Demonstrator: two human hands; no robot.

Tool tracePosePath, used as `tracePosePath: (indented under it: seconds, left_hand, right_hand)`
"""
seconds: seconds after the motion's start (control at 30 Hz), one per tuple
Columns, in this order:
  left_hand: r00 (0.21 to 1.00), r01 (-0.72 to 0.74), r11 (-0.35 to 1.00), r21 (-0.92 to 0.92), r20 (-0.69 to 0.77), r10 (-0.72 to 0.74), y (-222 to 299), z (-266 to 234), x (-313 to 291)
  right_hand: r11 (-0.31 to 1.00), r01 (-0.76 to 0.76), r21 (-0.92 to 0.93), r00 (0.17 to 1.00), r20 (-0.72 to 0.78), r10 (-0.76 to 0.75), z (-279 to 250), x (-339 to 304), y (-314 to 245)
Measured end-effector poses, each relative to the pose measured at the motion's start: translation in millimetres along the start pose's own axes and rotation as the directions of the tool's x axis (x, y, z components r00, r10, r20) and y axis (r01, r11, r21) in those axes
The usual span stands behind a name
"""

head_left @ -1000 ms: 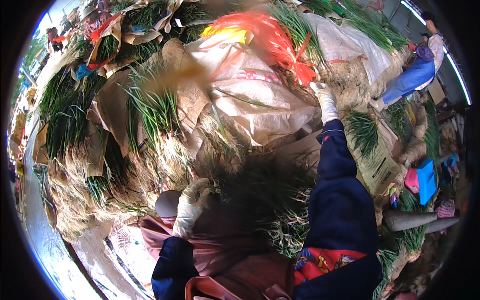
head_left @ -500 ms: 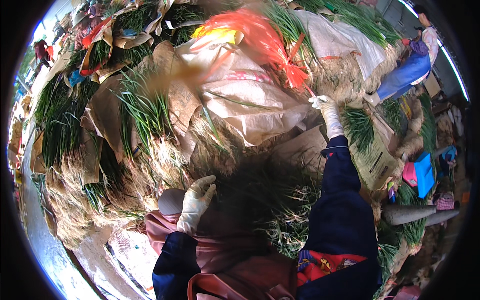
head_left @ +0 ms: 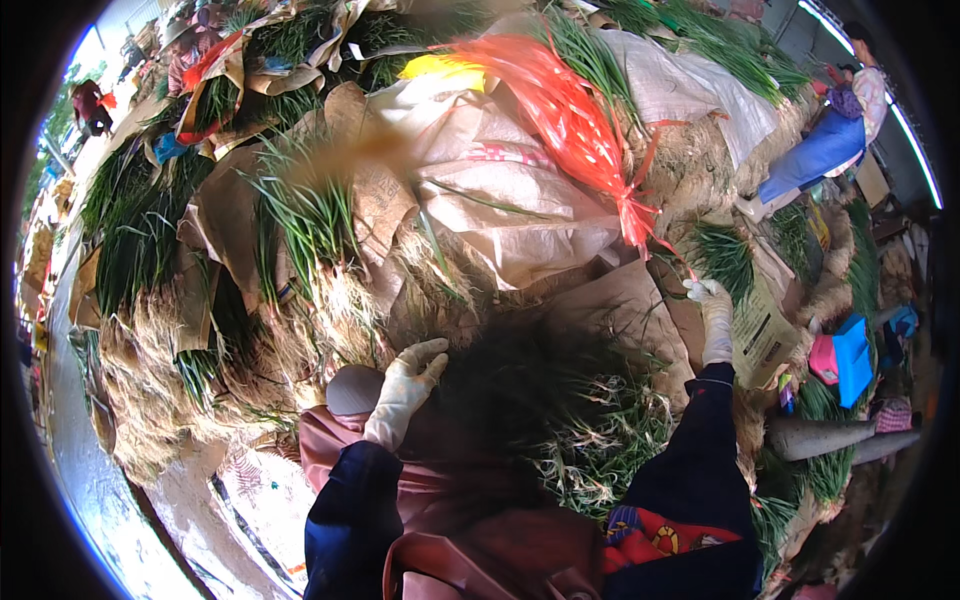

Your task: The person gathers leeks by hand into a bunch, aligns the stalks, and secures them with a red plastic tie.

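Observation:
My right hand (head_left: 712, 312), in a whitish glove, pinches the end of a thin red plastic strip (head_left: 682, 262). That strip leads up to the gathered end of a bundle of red plastic strips (head_left: 575, 115) lying over a pale woven sack (head_left: 500, 215). My left hand (head_left: 405, 392), gloved too, hovers over my lap beside a grey rounded thing (head_left: 354, 390), thumb and fingers apart and nothing in it. Between my arms lies a heap of loose green onions (head_left: 610, 430) with pale roots; its left part is dark and blurred.
Bunches of green onions (head_left: 310, 220) with long roots are piled on the left, among brown paper sheets (head_left: 225, 205). A person in a blue apron (head_left: 820, 155) is at the upper right. Below that person lie a blue plastic container (head_left: 853, 360) and a pink one (head_left: 823, 358).
My right hand has moved right and nearer to me, holding the strip. The bundle of red strips now stretches further toward the lower right. My left hand stays nearly in place.

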State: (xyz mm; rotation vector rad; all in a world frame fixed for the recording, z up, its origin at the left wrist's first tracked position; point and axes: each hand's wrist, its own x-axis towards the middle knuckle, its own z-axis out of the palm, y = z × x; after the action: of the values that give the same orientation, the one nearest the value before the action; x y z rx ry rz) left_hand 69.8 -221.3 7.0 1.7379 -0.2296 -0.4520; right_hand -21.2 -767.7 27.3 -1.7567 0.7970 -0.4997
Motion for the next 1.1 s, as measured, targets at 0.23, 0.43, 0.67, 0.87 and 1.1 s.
tracePosePath:
  seconds: [0.23,0.43,0.67,0.87,1.1]
  left_hand:
    - [0.939,0.156,0.884,-0.441,0.345,0.007,75,51,37]
    - [0.814,-0.301,0.832,-0.466,0.328,0.478,159,93,94]
    - [0.944,0.133,0.823,-0.552,0.323,0.065,138,88,112]
    - [0.925,-0.009,0.944,-0.330,0.357,0.133,140,91,90]
    - [0.894,-0.229,0.952,-0.203,0.344,0.289,145,68,18]
  right_hand:
    - [0.921,0.382,0.083,0.893,0.226,-0.390,84,-81,-133]
    - [0.549,0.829,0.104,0.410,0.556,-0.724,173,-145,-216]
    - [0.859,0.476,0.191,0.877,-0.024,-0.481,159,-58,-180]
    - [0.945,0.293,0.148,0.859,0.393,-0.328,230,22,-137]
    - [0.815,0.348,-0.464,0.936,0.133,-0.325,278,84,-216]
